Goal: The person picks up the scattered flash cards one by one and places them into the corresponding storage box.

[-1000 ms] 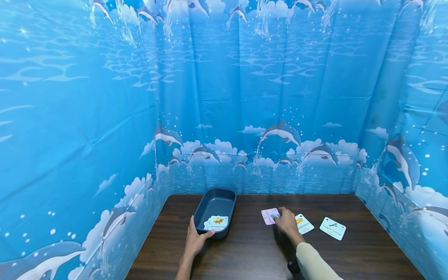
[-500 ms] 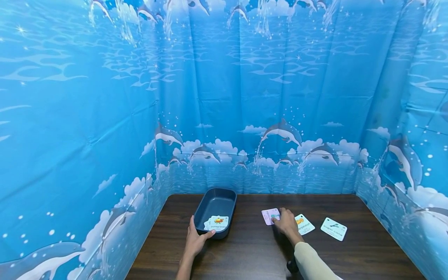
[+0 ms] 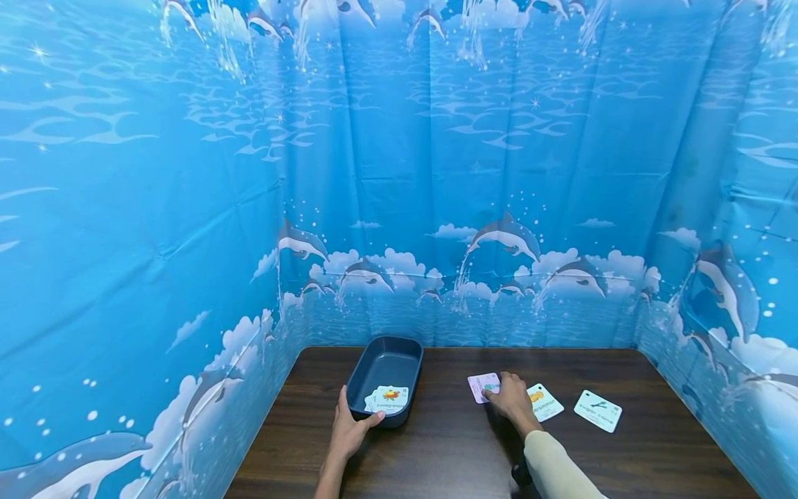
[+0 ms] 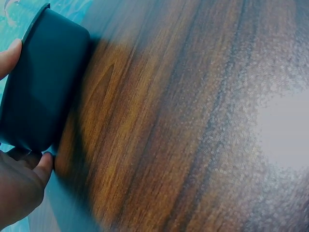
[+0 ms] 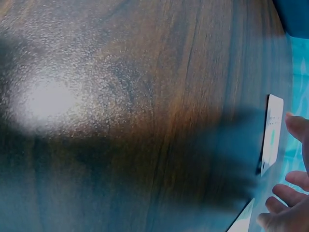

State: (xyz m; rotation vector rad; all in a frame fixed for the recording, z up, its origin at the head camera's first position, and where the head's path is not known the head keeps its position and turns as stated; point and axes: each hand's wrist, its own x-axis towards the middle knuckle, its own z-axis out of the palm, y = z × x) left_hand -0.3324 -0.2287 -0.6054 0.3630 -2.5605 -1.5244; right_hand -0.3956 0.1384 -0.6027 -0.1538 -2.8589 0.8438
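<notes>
In the head view my left hand (image 3: pixel 349 431) grips the near left corner of a dark blue-grey tray (image 3: pixel 385 360), thumb on the near rim. The left wrist view shows the tray's outer wall (image 4: pixel 48 77) between thumb and fingers. A few cards, a pomegranate card (image 3: pixel 393 398) on top, lie in the tray's near end. My right hand (image 3: pixel 514 403) is over the right part of a pink card (image 3: pixel 476 387), partly hiding it. From the right wrist, its fingers look loosely spread, the thumb tip (image 5: pixel 295 124) close to that card's edge.
A persimmon card (image 3: pixel 550 405), partly behind the right hand, lies right of the pink one. Farther right is a sugar cane card (image 3: pixel 597 412). Everything stands on a dark wooden table (image 3: pixel 436 450), enclosed by a blue dolphin curtain (image 3: pixel 399 173) behind and at both sides.
The view has shifted very slightly. Both hands, the tray and the cards keep nearly the same places.
</notes>
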